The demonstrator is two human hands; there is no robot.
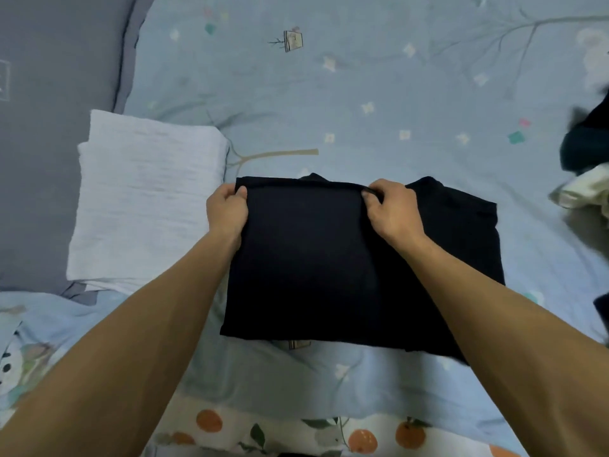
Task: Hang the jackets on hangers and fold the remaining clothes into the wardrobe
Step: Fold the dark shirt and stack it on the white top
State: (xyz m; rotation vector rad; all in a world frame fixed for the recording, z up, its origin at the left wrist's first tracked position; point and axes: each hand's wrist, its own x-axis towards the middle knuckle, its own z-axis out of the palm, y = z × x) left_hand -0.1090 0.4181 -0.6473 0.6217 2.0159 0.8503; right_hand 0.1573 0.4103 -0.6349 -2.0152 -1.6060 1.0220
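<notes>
Centrally, a dark folded garment (329, 258) lies flat on the bed (362, 94), long axis running left to right. The left hand (227, 211) and right hand (390, 211) each pinch its far folded edge. At far right, more clothes (586, 169) are cut off.

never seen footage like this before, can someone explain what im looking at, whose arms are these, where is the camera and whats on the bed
There is no machine here: a person wears one camera on the head, looking forward and down, so the two bare arms are their own. The surface is a bed with a pale blue printed cover. In the middle lies a black garment, partly folded. The left hand and the right hand each keep a grip on its far edge, fingers curled round the cloth. To the left lies a folded white cloth. At the right edge is a pile of more clothes, dark and light, not yet folded.
</notes>
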